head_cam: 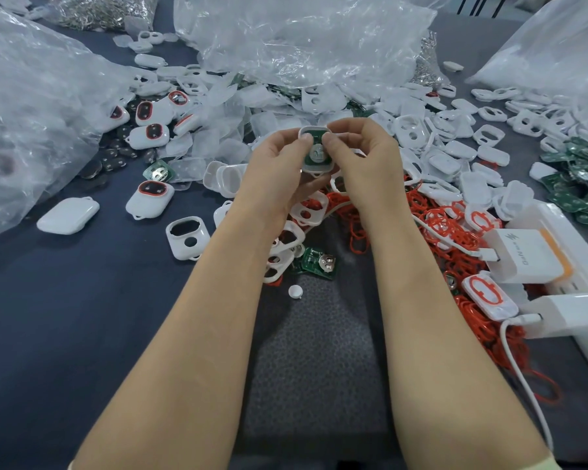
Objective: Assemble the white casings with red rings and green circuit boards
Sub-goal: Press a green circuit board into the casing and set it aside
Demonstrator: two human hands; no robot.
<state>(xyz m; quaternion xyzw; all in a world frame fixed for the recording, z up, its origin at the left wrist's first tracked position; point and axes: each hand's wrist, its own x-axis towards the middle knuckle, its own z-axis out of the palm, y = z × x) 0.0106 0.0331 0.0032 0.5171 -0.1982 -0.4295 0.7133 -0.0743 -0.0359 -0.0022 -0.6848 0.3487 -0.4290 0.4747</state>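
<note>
Dark table (82,317), crinkly bags (302,39) beyond fingers, red rings (353,225) below them. Left hand (275,164) and right hand (363,157) pinch rounded white casing (314,130), green board (314,158) inside.

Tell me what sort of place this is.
Probably a small electronics assembly bench: heaps of white casings, loose red rings and green circuit boards lie beside big plastic bags.
</note>
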